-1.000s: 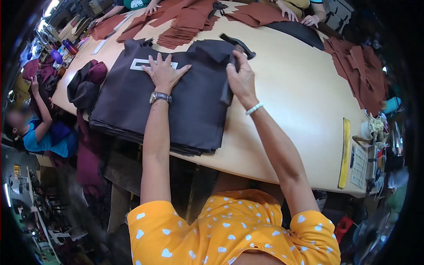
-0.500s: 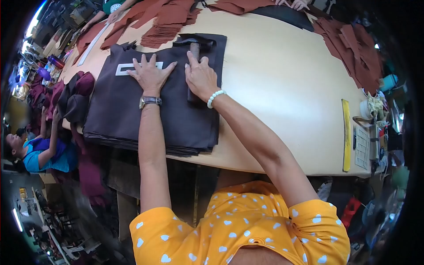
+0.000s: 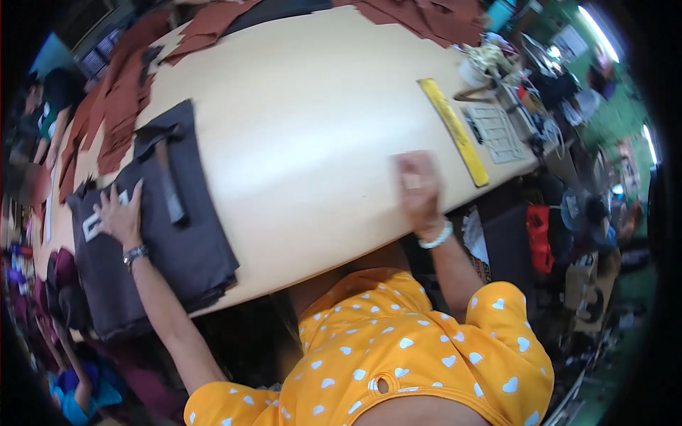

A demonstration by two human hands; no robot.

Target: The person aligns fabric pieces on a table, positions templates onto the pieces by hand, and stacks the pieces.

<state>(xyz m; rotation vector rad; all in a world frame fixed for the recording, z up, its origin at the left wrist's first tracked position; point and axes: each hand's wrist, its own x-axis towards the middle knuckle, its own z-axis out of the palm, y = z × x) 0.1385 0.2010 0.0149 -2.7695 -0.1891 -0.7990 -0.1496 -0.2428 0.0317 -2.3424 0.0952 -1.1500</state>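
My left hand lies flat with fingers spread on a stack of dark sheets. Under and beside its fingers is a white rectangular frame-shaped template, partly covered. Just right of this hand, a long tool with a brown upper part and a greyish lower end rests on the stack; its exact kind is unclear. My right hand is over the right part of the table, away from the stack. Motion smears its fingers, so I cannot tell whether it holds anything.
A yellow ruler-like strip and a pale slotted template lie at the right edge. Behind them stands a white container with cream material. Reddish-brown pieces lie along the far side. Other people are at the left.
My right hand has left the tool on the stack and moved right across the table. The view has turned right. My left hand stays on the white template.
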